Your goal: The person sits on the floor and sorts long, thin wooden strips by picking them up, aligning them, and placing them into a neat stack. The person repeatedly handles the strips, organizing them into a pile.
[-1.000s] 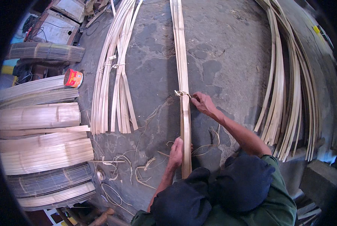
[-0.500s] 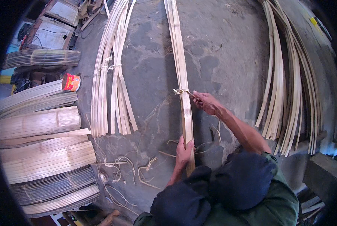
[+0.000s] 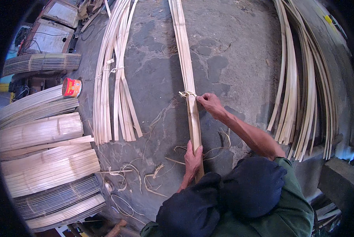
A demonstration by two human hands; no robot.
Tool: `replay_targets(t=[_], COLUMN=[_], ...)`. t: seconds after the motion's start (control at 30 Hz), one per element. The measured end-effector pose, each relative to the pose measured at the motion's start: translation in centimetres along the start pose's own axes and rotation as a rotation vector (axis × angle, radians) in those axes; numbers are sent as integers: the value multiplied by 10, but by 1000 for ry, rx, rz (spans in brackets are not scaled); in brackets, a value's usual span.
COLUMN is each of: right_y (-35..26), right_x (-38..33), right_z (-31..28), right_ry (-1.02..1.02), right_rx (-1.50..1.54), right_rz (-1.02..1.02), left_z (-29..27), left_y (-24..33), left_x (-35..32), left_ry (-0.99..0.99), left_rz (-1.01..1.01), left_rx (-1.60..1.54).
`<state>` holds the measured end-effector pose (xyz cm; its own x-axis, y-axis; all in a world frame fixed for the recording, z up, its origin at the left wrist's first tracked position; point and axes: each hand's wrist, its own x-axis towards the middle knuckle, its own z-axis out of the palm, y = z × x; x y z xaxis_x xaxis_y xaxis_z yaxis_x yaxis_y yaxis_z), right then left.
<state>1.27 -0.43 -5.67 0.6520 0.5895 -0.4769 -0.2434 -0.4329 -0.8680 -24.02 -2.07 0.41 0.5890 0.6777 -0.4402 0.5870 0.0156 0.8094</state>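
Observation:
A long bundle of pale bamboo strips (image 3: 183, 51) runs from the far edge of the view down to my knees. Around its middle goes a thin tie (image 3: 187, 94), with a knot and loose ends on its left side. My left hand (image 3: 193, 160) is closed around the bundle's near end, thumb on the right. At the right side of the tie, my right hand (image 3: 209, 103) has its fingers pinched together beside the strips. Its fingertips hide most of what they pinch, which seems to be the tie.
Tied strip bundles (image 3: 105, 91) lie on the left, and more loose strips (image 3: 289, 87) hang in a curve on the right. Rolled slatted mats (image 3: 46, 170) and a red tin (image 3: 71, 87) stand far left. Scraps of binding (image 3: 153, 181) litter the concrete floor (image 3: 232, 51).
My right hand has shifted slightly left, closer against the bundle at the tie, and its fingers have turned. My left hand keeps its hold on the near end.

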Motion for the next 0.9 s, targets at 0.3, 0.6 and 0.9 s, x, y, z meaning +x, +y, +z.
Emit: replay_targets(t=[0.3, 0.6, 0.9], right_y=[-23, -78, -87], right_x=[15, 33, 44], right_z=[-4, -29, -16], right_ry=[25, -74, -242], right_rx=[-100, -447, -683], right_rz=[-62, -648, -660], left_z=[5, -15, -7], left_y=[32, 30, 14], left_x=[-6, -3, -8], left_ry=[41, -36, 45], left_rz=[-14, 70, 105], left_rx=[78, 216, 120])
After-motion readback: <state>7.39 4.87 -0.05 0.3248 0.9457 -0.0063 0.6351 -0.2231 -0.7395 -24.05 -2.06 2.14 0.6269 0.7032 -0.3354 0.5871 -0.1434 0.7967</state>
